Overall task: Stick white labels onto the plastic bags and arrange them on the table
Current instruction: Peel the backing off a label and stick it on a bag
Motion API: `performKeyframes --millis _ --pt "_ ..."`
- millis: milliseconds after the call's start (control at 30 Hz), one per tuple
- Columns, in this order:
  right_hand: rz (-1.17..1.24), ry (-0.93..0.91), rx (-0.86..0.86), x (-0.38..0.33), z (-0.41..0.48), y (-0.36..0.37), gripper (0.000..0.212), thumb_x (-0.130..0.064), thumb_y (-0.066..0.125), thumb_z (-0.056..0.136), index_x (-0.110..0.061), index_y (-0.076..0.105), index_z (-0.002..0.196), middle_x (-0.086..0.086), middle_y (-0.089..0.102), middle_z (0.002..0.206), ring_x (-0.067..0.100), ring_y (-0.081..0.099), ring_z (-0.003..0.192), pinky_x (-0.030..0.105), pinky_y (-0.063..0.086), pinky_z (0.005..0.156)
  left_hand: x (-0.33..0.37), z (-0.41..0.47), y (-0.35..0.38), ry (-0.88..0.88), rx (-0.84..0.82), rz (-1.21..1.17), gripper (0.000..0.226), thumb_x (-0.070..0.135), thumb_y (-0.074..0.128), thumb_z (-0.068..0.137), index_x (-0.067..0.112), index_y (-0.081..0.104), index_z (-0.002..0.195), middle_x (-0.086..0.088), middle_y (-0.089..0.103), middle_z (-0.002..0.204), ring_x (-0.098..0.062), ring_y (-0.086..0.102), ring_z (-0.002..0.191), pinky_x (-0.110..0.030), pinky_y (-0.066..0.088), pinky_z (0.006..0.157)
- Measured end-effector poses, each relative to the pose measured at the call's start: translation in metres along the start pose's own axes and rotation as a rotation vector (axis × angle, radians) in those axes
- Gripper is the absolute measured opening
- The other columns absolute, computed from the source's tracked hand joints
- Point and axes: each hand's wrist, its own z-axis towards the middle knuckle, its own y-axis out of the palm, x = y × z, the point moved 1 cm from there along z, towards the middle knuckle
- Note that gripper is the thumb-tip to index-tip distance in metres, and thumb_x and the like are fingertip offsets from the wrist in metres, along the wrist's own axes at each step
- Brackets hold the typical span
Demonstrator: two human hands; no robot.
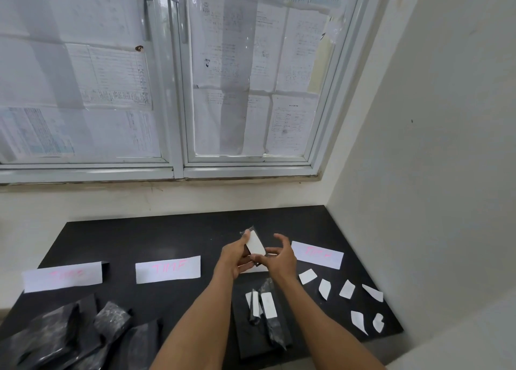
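We are looking down at the left hand point(234, 255), which is gripping a dark plastic bag point(246, 231) upright above the bench point(181, 230). Its fingers are curling round the bag, probably to give the white label point(255, 243) on its face a firm backing. The right hand point(280, 258) is meeting it at the label's lower end. The thumb is lying there while the other fingers are lifting loosely away, and we cannot tell whether it is pinching the edge or merely pressing it flat.

Three paper strips point(167, 269) with pink lettering are lying in a row across the bench, seemingly marking where sorted bags belong. The writing is too faint for us to read. Loose labels point(347, 289) are waiting on the right, within easy reach of that hand. Two labelled bags point(275, 330) are resting near the front edge. A pile of unlabelled bags point(55, 333) is sitting at lower left, partly cut off by the frame.

Most of the held bag is hiding behind hands and label. Under the wrists we are catching only a white sliver point(251, 270), perhaps a fourth strip.
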Motion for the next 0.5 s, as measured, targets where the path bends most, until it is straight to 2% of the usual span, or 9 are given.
performKeyframes --millis 100,167,233,300,367,500 --pt "0.147 0.069 -0.077 0.004 0.003 -0.003 0.048 -0.019 0.083 0.071 -0.011 0.061 0.113 0.009 0.071 0.1 0.019 0.07 0.087 0.023 0.057 0.069 -0.003 0.004 -0.004 -0.003 0.035 -0.065 0.038 0.04 0.067 0.086 0.007 0.058 0.102 -0.015 0.068 0.096 -0.029 0.068 0.087 -0.037 0.059 0.069" --pt "0.327 0.15 -0.039 0.003 0.001 -0.004 0.026 -0.012 0.075 0.08 -0.004 0.067 0.103 0.015 0.071 0.097 0.023 0.07 0.084 0.026 0.058 0.065 -0.002 0.003 -0.004 -0.001 -0.003 -0.095 0.033 0.035 0.069 0.086 0.006 0.062 0.099 -0.016 0.07 0.097 -0.028 0.068 0.087 -0.036 0.058 0.07" --pt "0.424 0.224 0.03 0.001 0.0 -0.003 0.013 -0.01 0.07 0.084 -0.003 0.07 0.095 0.014 0.069 0.091 0.022 0.067 0.079 0.025 0.056 0.056 0.0 0.0 -0.003 -0.016 -0.052 -0.084 0.027 0.026 0.068 0.088 0.004 0.062 0.102 -0.017 0.07 0.096 -0.027 0.069 0.086 -0.034 0.057 0.069" --pt "0.436 0.256 0.085 0.003 0.001 -0.002 0.009 -0.01 0.068 0.086 -0.004 0.071 0.092 0.012 0.067 0.088 0.021 0.063 0.076 0.024 0.053 0.051 0.002 -0.004 -0.001 -0.029 -0.081 -0.063 0.016 0.016 0.065 0.09 0.005 0.062 0.1 -0.017 0.069 0.095 -0.027 0.068 0.085 -0.031 0.057 0.068" --pt "0.357 0.23 0.118 0.007 0.002 -0.003 0.009 -0.012 0.065 0.089 -0.006 0.07 0.094 0.013 0.067 0.092 0.024 0.064 0.082 0.025 0.054 0.052 0.003 -0.007 0.002 -0.024 -0.077 -0.055 0.006 0.008 0.06 0.09 0.006 0.061 0.096 -0.017 0.068 0.093 -0.026 0.067 0.084 -0.028 0.058 0.063" --pt "0.207 0.086 0.094 0.011 -0.001 -0.01 0.016 -0.014 0.059 0.093 -0.009 0.067 0.106 0.009 0.067 0.099 0.019 0.065 0.087 0.021 0.056 0.055 -0.003 -0.006 0.005 -0.045 -0.03 -0.077 0.016 0.011 0.066 0.089 0.001 0.061 0.1 -0.019 0.067 0.096 -0.03 0.066 0.093 -0.026 0.06 0.057"
